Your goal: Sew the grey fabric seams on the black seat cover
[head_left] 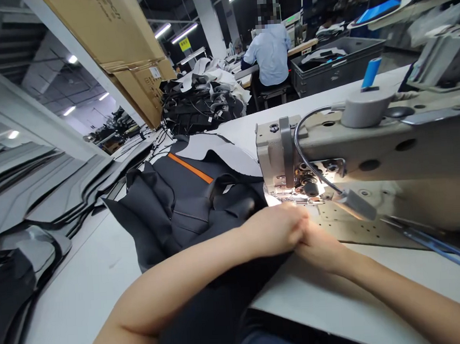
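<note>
Dark grey padded fabric with 1 orange stripe lies bunched on the white tabletop. It spreads from the near middle toward the far left, and its right edge reaches the foot of the beige industrial sewing machine. Our 2 hands meet there, on the near side of the lit needle area. Our left hand comes in from the near left with the forearm lying across the fabric, and it rests knuckles-up on the cloth. Our right hand comes in from the near right and touches the left. The fingers of both are tucked out of sight where the hands meet, so we cannot tell whether they pinch the cloth or are only folded narrow.

A small grey lamp on a bendy neck hangs just right of the hands. A blue cylinder stands on top of the machine. At the far left, brown cardboard boxes lean above a heap of black and grey cut pieces. Farther off, a person in a pale blue shirt sits with their back to us beside a dark grey plastic crate.
</note>
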A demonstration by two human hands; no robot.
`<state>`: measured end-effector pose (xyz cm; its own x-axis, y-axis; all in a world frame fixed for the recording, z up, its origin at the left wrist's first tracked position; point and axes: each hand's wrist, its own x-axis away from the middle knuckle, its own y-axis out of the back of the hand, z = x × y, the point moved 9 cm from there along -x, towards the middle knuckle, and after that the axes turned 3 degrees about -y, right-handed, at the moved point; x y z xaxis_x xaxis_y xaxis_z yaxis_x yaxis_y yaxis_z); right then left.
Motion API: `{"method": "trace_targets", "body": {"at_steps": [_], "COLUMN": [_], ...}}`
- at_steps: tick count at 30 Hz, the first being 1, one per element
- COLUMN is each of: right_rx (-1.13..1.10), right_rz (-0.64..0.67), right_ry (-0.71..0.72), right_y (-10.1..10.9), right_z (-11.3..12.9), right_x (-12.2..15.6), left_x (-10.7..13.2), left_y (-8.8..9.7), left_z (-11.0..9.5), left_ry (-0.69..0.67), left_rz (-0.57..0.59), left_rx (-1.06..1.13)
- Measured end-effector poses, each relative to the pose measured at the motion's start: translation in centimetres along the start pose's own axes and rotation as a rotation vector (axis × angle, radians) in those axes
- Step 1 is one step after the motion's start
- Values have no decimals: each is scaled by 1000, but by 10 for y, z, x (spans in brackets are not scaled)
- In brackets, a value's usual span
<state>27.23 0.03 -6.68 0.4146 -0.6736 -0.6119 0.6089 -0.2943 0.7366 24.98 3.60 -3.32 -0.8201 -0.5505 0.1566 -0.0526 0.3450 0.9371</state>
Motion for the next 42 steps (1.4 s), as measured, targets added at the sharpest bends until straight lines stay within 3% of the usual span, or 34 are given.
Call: {"method": "trace_targets", "body": {"at_steps": [3,6,9,12,15,18,23,33,42], "right_rx": [-180,-268,-200,-45,120,220,230,211,209], "right_rz": [259,420,349,241,95,21,-26,-23,1], "right_ry": [128,200,136,142,216,226,223,227,195], "right_y": [-7,-29,-55,-70,-65,-59,-52,-47,-40], "right_z": [13,31,38,47,59,65,66,58,16], "right_x": [19,43,46,41,42,46,51,57,49], "left_x": [0,3,2,0,2,4,3,1,-24], "left_y": [-11,-39,-62,-64,-62,-60,-64,-60,-54], "left_z": [43,45,44,64,76,69,46,55,63], "left_ry": [201,194,207,300,229,99,-77,66,144], "left_rz": [-21,80,155,101,75,24,5,-24,-45], "left_rx": [131,78,-42,-126,-231,-421,-596,-648,-647]}}
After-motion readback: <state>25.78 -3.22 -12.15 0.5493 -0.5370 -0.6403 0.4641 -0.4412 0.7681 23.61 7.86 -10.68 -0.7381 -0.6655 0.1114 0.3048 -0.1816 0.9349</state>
